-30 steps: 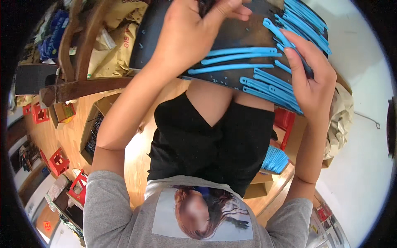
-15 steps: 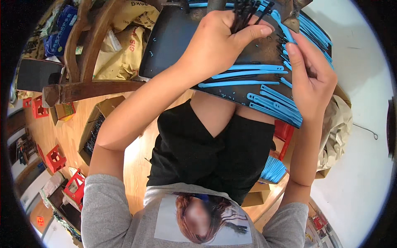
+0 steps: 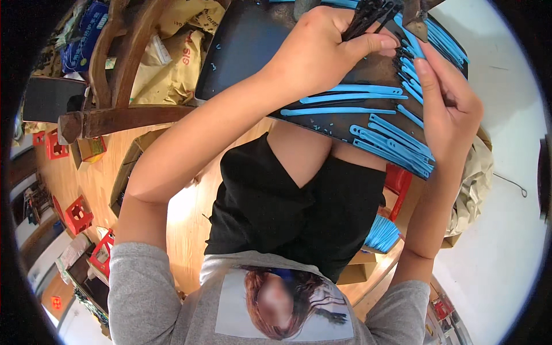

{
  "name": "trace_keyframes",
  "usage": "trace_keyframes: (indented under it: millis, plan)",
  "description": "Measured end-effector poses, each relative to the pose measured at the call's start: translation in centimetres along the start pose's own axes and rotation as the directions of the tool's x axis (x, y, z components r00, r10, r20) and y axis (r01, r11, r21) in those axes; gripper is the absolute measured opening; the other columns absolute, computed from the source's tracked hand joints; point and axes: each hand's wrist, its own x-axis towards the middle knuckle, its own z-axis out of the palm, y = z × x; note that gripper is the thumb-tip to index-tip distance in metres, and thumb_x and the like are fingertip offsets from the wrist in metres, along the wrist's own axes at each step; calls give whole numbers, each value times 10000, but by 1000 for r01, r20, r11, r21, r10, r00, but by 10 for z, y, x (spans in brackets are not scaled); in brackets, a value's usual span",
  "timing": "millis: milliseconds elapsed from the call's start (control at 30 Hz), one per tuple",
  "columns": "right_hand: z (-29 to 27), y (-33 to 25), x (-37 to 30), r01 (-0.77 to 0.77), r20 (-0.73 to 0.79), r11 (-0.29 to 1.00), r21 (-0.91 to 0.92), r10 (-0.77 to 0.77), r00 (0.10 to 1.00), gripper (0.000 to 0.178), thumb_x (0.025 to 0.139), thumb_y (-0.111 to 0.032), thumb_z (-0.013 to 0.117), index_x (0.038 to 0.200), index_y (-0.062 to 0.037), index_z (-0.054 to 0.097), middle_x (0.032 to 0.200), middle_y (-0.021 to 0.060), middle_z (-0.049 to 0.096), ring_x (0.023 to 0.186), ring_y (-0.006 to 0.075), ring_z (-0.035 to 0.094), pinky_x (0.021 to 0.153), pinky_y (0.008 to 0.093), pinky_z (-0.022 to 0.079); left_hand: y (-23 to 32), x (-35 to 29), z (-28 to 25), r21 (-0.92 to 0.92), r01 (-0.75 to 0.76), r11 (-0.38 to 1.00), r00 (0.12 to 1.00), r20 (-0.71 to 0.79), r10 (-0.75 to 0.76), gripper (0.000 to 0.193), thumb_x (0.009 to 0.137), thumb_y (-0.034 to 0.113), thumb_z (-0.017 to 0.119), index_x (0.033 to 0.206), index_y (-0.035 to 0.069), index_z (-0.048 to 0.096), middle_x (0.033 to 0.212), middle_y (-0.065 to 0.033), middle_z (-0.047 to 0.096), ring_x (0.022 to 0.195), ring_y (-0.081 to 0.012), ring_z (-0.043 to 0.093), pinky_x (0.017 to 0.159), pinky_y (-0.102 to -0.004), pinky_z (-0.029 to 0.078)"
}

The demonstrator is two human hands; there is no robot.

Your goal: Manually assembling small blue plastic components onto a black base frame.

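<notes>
At the top of the black work board (image 3: 247, 46), my left hand (image 3: 330, 49) is closed around a bundle of thin black pieces (image 3: 368, 18), its thumb stretched to the right. My right hand (image 3: 451, 98) pinches a flat blue plastic strip (image 3: 409, 41) between thumb and forefinger. The strip's far part lies beside and partly behind a pointed metal tool tip (image 3: 416, 26); whether they touch, I cannot tell. More blue strips (image 3: 391, 144), with holes at their ends, lie in a cluster by the near right edge of the board. A few others (image 3: 356, 92) lie below my left wrist.
Many blue strips (image 3: 443, 43) lie along the board's right edge, and small blue scraps dot its surface. A curved wooden frame (image 3: 132, 115) stands at left beside tan sacks (image 3: 172, 69). Blue strips (image 3: 382, 233) fill a box below right. Red crates (image 3: 77, 215) stand on the floor.
The board and both hands sit slightly farther right in view. The blue strip in my right hand has shifted a little against the metal tip. Both grips stay the same.
</notes>
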Motion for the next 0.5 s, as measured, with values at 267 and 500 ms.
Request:
trace_keyframes:
  millis: [267,500]
  plan:
    - [-6,-7,4,-25,5,994,-105,26,1000,236,851,-86,628,1083,-51,653,810,-4,643,694,14,518,622,145,397,5,7,-4,-237,180,955,983,65,-169,164,867,124,604,911,-22,664,784,-124,679,661,-124,629,581,-237,482]
    - [-12,5,5,66,15,995,-72,-65,998,235,848,-73,628,1081,-52,654,792,-17,629,673,2,496,598,138,376,2,8,3,-237,187,953,982,26,-186,168,862,130,611,875,-29,662,774,-125,676,667,-135,632,588,-246,485]
